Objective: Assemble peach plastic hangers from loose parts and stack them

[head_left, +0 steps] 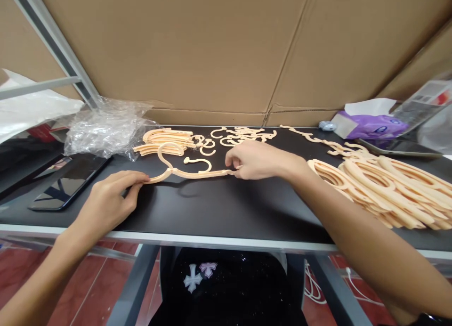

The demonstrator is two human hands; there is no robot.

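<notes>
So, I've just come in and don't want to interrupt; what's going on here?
A person is holding a cream hanger over a black table. The left hand pinches one end and the right hand holds the other, with the hanger's hook pointing away from the person. A loose hook lies just beyond it. More loose hooks are scattered farther back, and a large pile of cream pieces sits on the right.

Makeshift workshop corner: black table (219,213), cardboard sheets (197,48) behind, piled hanger pieces (395,199), red tiled floor (102,288).
</notes>
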